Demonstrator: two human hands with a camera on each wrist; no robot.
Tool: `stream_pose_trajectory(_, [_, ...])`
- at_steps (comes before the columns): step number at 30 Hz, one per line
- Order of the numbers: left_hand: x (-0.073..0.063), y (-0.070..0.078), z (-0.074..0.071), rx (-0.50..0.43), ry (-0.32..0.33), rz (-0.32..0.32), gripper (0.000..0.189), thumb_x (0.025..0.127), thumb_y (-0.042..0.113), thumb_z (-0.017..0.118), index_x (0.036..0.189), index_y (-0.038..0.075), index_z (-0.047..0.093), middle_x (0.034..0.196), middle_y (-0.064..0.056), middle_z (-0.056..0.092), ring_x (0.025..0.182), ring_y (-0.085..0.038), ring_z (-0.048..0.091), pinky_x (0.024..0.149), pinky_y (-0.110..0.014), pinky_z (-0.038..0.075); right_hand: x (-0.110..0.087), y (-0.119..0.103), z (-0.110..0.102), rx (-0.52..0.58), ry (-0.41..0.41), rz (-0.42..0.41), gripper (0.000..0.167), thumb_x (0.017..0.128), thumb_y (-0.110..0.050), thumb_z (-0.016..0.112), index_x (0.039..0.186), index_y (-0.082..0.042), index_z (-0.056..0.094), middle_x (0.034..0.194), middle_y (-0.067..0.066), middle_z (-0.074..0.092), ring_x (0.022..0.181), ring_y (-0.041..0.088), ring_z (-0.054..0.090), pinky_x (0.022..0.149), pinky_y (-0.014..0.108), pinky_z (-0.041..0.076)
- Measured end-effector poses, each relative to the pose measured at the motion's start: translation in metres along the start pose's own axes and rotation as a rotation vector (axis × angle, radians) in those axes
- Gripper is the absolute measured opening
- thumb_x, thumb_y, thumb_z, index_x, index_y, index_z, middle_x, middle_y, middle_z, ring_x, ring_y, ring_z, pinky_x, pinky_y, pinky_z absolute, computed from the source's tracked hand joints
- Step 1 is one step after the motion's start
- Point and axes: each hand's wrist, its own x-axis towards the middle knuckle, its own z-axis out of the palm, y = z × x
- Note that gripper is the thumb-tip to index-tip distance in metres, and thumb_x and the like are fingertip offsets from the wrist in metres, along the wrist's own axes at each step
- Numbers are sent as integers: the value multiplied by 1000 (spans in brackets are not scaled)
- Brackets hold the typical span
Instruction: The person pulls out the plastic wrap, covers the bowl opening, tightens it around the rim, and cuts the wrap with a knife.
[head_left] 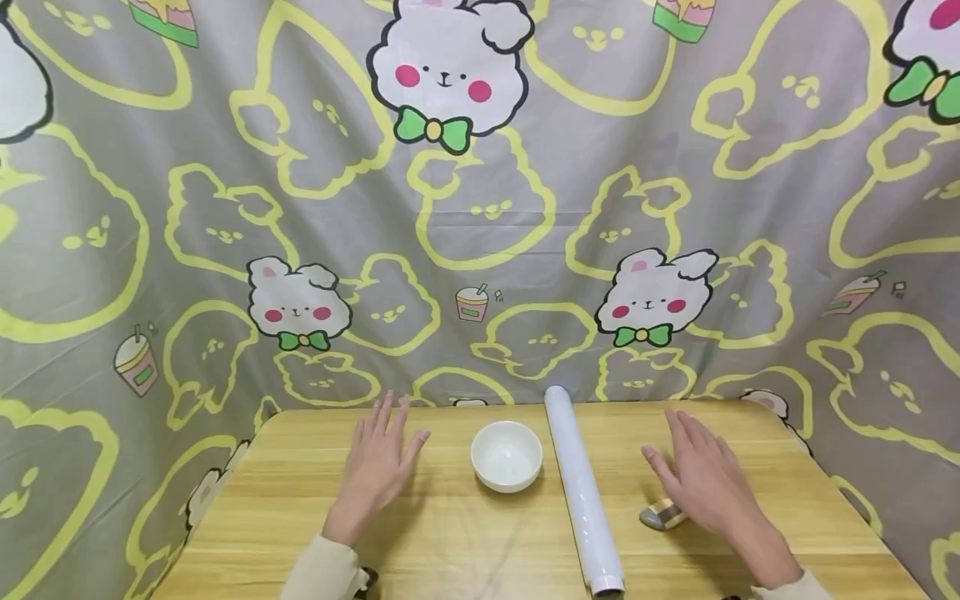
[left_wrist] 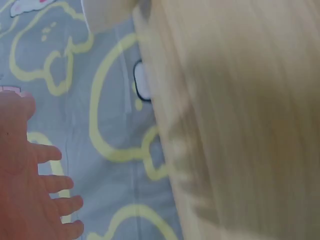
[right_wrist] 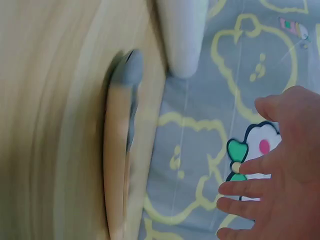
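Observation:
My left hand (head_left: pixel 377 467) is spread over the left part of the table, fingers straight and holding nothing. To its right stands a white bowl (head_left: pixel 507 456) with nothing visible inside. A long white roll of plastic wrap (head_left: pixel 581 492) lies lengthwise beside the bowl, its dark core showing at the near end. My right hand (head_left: pixel 708 483) hovers on the right side with fingers extended, holding nothing. Partly hidden beneath it in the head view is a slim tan tool with a grey end (head_left: pixel 663 515); the right wrist view shows its long tan body (right_wrist: pixel 116 160) lying on the wood.
The wooden table (head_left: pixel 450 550) ends at the back against a grey curtain (head_left: pixel 525 350) printed with yellow outlines and white cartoon animals. The curtain also hangs along the left and right sides. The roll's far end reaches the table's back edge.

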Motion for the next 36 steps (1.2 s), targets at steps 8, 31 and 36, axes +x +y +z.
stream_pose_trajectory(8, [-1,27,18,-120,17,-3,69,107,50,45,159,5,34,165,-25,24,149,-47,25,120,-62,22,-13,-27,1,92,-14,-32,80,102,-46,60,146,16,37,145,39,44,131,57,43,106,70,38])
stream_pose_trajectory(31, [-4,77,66,-801,-174,-66,107,79,35,89,153,-13,29,149,-33,41,131,-45,49,111,-60,40,-54,-106,45,304,-241,154,104,75,-41,89,146,15,37,112,16,55,94,24,54,81,44,52])
stream_pose_trajectory(36, [-5,77,68,-821,-165,-50,111,71,28,95,152,-12,31,147,-31,45,132,-46,50,112,-60,38,-53,-101,43,388,-290,170,94,77,-27,90,149,8,41,112,11,56,93,20,55,82,45,53])
